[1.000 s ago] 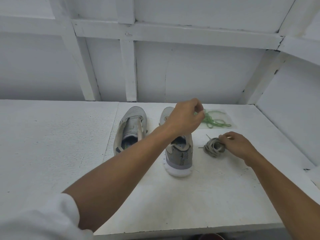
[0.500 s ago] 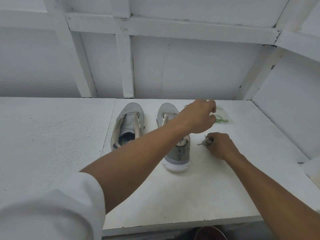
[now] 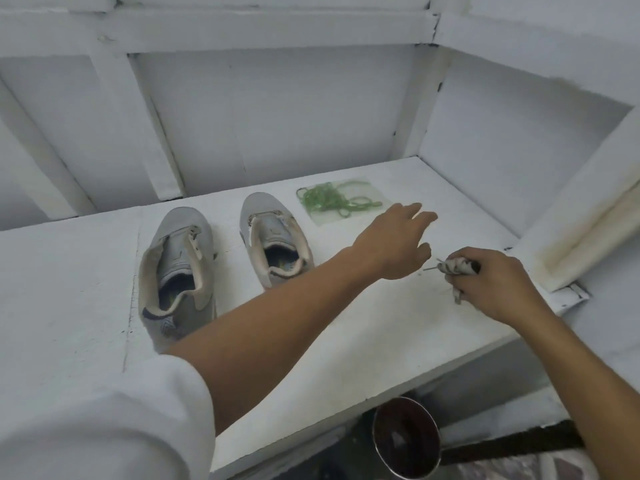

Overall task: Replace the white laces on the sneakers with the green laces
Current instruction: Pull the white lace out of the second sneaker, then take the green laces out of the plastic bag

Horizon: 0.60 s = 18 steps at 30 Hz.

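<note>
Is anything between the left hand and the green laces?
Nothing visible: only bare table lies between the open left hand and the green laces, which rest on or in clear plastic. The right hand grips the old laces aside.

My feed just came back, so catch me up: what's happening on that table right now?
A person is working at the white table. The right hand grips a wadded bundle of pale laces. The left hand is open, stretched out toward the green laces, which lie untouched on a clear sheet at the back. The two grey sneakers stand side by side and appear to have no laces in them.
</note>
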### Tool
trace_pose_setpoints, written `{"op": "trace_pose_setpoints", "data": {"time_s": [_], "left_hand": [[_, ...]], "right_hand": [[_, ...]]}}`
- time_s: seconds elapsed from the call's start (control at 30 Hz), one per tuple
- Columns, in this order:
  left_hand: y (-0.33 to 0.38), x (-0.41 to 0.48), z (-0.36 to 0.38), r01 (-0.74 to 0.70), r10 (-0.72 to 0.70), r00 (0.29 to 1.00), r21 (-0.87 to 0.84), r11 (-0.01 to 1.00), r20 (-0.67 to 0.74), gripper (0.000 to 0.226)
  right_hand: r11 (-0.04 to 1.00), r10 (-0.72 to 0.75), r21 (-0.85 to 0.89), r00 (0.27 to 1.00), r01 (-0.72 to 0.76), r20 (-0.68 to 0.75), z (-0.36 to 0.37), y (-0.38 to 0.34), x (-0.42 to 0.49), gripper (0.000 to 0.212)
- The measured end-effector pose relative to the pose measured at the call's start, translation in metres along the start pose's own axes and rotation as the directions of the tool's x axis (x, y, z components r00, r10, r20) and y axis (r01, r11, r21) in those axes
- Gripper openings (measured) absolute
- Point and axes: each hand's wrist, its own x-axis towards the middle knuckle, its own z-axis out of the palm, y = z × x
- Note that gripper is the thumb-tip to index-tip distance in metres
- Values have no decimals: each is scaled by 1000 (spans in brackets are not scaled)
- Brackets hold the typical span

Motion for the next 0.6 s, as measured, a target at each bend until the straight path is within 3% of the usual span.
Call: {"op": "trace_pose_setpoints", "data": {"time_s": [0.2, 0.33, 0.43, 0.6], "left_hand": [[24, 4, 54, -123, 111, 973, 46, 991, 202, 60], [27, 0, 91, -239, 198, 933, 107, 965, 301, 62], [25, -4, 110, -295, 242, 915, 124, 947, 324, 59], [23, -12, 122, -330, 283, 922, 151, 932, 265, 59]], "right_hand": [[983, 175, 85, 976, -165, -130, -23, 47, -49, 8], [931, 352, 185, 909, -315, -223, -22, 87, -86, 10], [891, 449, 208, 850, -404, -276, -3, 117, -110, 9], [828, 560, 198, 791, -525, -247, 48, 159, -134, 12]]}}
